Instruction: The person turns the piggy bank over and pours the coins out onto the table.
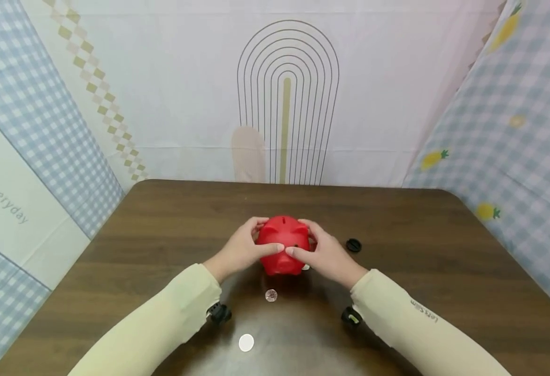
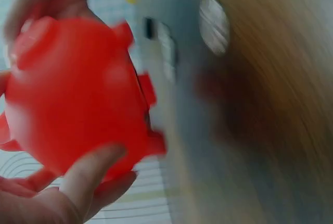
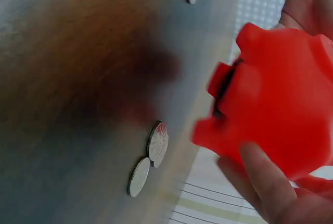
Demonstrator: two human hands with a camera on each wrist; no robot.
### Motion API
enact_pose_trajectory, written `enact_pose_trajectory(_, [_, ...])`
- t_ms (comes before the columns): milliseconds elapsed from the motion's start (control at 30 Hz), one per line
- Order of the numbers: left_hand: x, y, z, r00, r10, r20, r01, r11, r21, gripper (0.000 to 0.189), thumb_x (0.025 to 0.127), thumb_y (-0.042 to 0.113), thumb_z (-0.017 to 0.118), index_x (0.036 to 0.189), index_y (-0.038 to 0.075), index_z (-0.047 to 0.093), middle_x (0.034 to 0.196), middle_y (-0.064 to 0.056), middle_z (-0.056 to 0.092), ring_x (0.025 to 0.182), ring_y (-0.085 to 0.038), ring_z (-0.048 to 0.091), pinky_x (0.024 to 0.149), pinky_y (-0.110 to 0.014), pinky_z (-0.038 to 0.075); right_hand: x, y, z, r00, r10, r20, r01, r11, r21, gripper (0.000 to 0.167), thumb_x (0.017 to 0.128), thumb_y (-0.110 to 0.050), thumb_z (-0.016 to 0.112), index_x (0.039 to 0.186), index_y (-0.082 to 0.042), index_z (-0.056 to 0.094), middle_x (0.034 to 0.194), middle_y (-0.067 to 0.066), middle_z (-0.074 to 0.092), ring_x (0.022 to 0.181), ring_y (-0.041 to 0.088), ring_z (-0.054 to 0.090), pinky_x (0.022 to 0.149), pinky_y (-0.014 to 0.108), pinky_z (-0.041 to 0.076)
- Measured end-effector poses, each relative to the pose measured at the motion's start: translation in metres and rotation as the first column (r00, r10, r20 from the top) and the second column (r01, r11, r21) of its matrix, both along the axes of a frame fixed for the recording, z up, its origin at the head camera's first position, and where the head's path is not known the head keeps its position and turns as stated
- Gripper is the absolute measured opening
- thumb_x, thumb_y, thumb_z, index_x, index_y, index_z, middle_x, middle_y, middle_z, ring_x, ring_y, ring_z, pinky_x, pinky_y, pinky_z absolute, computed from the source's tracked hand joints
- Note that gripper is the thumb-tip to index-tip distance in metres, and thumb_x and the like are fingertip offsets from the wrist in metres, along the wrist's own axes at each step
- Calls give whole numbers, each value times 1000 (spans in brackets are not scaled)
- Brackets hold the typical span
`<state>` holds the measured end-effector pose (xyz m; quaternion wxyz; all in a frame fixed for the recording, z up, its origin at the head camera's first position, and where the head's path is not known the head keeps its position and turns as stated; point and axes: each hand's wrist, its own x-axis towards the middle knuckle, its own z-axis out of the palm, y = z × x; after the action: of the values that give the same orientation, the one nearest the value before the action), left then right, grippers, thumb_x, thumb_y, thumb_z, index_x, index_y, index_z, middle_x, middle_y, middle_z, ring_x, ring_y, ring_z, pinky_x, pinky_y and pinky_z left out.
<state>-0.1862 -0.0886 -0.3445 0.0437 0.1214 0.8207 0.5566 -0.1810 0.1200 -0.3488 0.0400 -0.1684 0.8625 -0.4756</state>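
Observation:
A red piggy bank [image 1: 283, 235] is held between both hands near the middle of the table, its snout facing the person and the coin slot on top. My left hand [image 1: 243, 245] grips its left side, fingers around the back and thumb across the front. On the other side my right hand [image 1: 325, 254] holds it the same way, the thumbs almost meeting above the snout. Both wrist views show the bank raised over the tabletop, feet downward. In the right wrist view a dark patch [image 3: 225, 89] shows on its underside between the feet.
A black round cap [image 1: 354, 245] lies to the right of the right hand. One coin [image 1: 271, 295] rests in front of the bank, and a pale disc [image 1: 246, 342] sits nearer the person. Overlapping coins [image 3: 157, 143] appear below the bank. Patterned cloth [image 1: 185, 104] hangs behind the brown table [image 1: 180, 209].

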Motion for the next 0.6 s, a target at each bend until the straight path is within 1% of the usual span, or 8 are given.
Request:
enact_pose_trajectory(100, [8,0,6,988,-25,-150,36,997,72,75,78,19,79,142,10,41,136,-8,51,117,-28,55,87,-41,55,4,2,0,958,17,-285,-22,1000,-15,76,86,-44,69,147,-14,36,134,12,54,108,27,60,79,38,57])
enact_pose_trajectory(200, [15,0,13,913,-55,-405,93,993,73,82,75,15,81,144,7,39,144,-12,43,117,-32,53,83,-42,56,5,5,0,793,22,-609,-55,998,-37,81,86,-49,67,146,-3,36,138,19,49,112,32,58,81,44,57])
enact_pose_trajectory(233, [16,1,15,906,-44,-420,79,995,66,82,75,16,81,144,8,39,144,-12,44,117,-32,54,83,-41,56,4,5,0,779,12,-627,-52,998,-45,81,86,-51,66,145,-3,37,138,19,50,112,31,59,81,43,57])
enact_pose_trajectory(300, [14,3,16,931,-28,-363,53,997,58,78,77,20,79,144,7,40,142,-13,46,116,-32,54,85,-41,56,4,4,2,845,6,-534,-54,996,-75,78,86,-49,67,144,-4,40,135,19,52,110,30,60,81,42,57])
enact_pose_trajectory(367, [10,4,16,982,0,-191,11,998,57,74,81,25,76,144,10,41,138,-10,50,115,-28,56,86,-39,55,4,3,4,952,-22,-305,-7,996,-93,75,86,-46,69,145,-11,40,132,13,55,105,26,62,78,37,58])
enact_pose_trajectory(400, [8,4,16,996,22,-90,-16,998,63,73,82,26,76,144,12,41,137,-8,52,115,-27,57,88,-39,54,5,2,5,979,-46,-198,29,996,-89,73,86,-43,70,146,-16,40,130,10,57,102,24,63,77,35,58])
enact_pose_trajectory(500, [6,4,19,1000,21,-2,-20,995,93,71,82,25,75,144,14,41,136,-7,52,120,-25,54,90,-40,54,7,1,8,991,-75,-107,64,993,-96,71,86,-37,71,147,-21,38,131,9,57,103,26,62,78,36,58])
enact_pose_trajectory(600, [12,3,23,990,3,-139,19,987,161,72,81,22,76,144,16,41,136,-5,51,119,-26,53,86,-40,55,8,0,8,940,-63,-336,14,989,-147,72,87,-36,71,148,-19,38,132,11,55,104,25,61,78,36,58])
